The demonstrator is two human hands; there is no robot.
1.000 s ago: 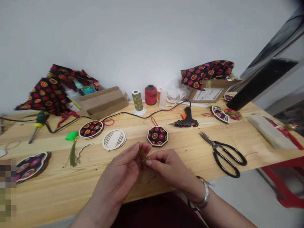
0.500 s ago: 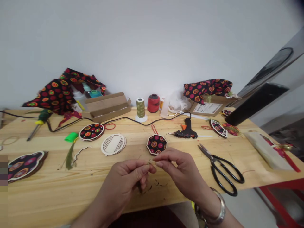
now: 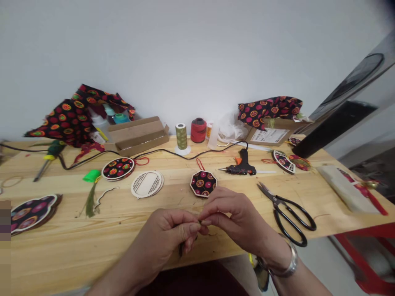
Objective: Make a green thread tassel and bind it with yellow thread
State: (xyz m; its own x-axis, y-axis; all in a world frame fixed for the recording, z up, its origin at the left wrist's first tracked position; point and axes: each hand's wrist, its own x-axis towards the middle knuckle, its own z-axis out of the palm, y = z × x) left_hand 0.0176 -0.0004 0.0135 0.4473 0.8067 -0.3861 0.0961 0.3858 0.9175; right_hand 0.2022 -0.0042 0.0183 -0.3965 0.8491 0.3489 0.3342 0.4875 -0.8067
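Note:
Near the table's front edge, my left hand [image 3: 174, 232] and my right hand [image 3: 234, 216] meet fingertip to fingertip. Both are closed in a pinch on a small bundle of dark green thread [image 3: 180, 249], whose strands hang below my left fingers. Most of the bundle is hidden by the fingers. Just beyond my right hand lies an octagonal pendant [image 3: 203, 183] with patterned black fabric and a red cord loop. A pair of black-handled scissors [image 3: 286, 211] rests to the right of my right hand.
Behind are a glue gun [image 3: 242, 164], a green thread spool [image 3: 181, 137], a red thread spool [image 3: 198, 130] and an open cardboard box [image 3: 138, 135]. To the left lie a round wooden frame [image 3: 147, 184], a green tassel [image 3: 90, 199] and a screwdriver [image 3: 49, 158]. A black cable crosses the table.
My fingertips have come closer together and now touch around the thread. Both hands sit slightly lower over the table, and the view has shifted a little.

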